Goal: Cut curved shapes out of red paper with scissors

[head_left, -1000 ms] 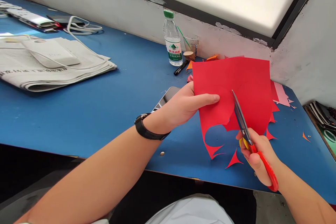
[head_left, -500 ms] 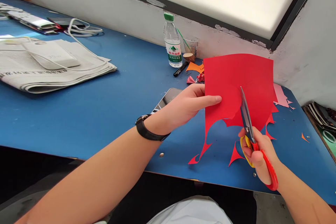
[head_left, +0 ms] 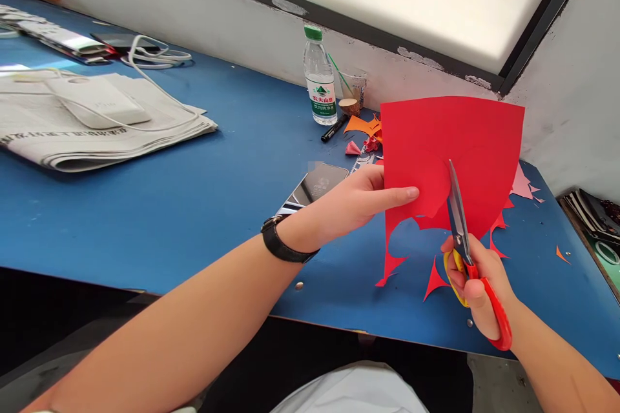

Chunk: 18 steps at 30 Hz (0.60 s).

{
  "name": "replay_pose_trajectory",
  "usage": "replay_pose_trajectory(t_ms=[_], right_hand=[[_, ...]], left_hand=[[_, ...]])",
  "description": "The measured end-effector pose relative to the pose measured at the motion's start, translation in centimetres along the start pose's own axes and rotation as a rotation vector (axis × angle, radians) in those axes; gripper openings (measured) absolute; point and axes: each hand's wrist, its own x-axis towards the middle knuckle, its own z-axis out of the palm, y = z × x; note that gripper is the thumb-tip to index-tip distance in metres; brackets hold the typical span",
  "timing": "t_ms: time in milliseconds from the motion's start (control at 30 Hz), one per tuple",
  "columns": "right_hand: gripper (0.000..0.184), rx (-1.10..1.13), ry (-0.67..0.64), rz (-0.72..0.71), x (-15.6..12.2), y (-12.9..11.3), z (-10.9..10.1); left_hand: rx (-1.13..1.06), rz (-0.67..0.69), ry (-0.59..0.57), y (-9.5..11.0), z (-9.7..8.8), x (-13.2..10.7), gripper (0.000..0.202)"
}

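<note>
My left hand [head_left: 368,200] pinches the left side of a sheet of red paper [head_left: 455,132], thumb on the front and the other fingers hidden behind. Curved cuts mark the lower part of the sheet, and a thin ragged strip dangles from its lower left corner. In my right hand [head_left: 484,284] is a pair of scissors [head_left: 458,206] with one red and one yellow handle loop. Their blades point up into the paper, at the edge of a rounded shape, and look nearly closed. A red paper scrap [head_left: 435,281] lies on the table just left of the scissors' handles.
On the blue table [head_left: 203,226], a phone [head_left: 317,184] lies behind my left wrist. A water bottle [head_left: 320,77], black marker [head_left: 334,128] and orange scraps [head_left: 358,125] are near the wall. Folded newspaper [head_left: 111,142] with a white box [head_left: 99,100] and cable lies left.
My left hand has moved slightly right with the red paper, and the dangling strip has swung right and up. More of the phone shows. The scissors have barely shifted.
</note>
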Motion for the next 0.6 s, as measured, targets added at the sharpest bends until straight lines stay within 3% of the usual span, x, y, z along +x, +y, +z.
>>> replay_pose_trajectory(t_ms=[233,600], right_hand=[[0.090,0.005,0.008,-0.019,0.11,-0.17,0.02],[0.075,-0.107,0.026,-0.097,-0.06,-0.86,0.14]], left_hand=[[0.009,0.032,-0.037,0.05,0.13,-0.20,0.022],[0.079,-0.012,-0.017,0.03,0.33,-0.21,0.031]])
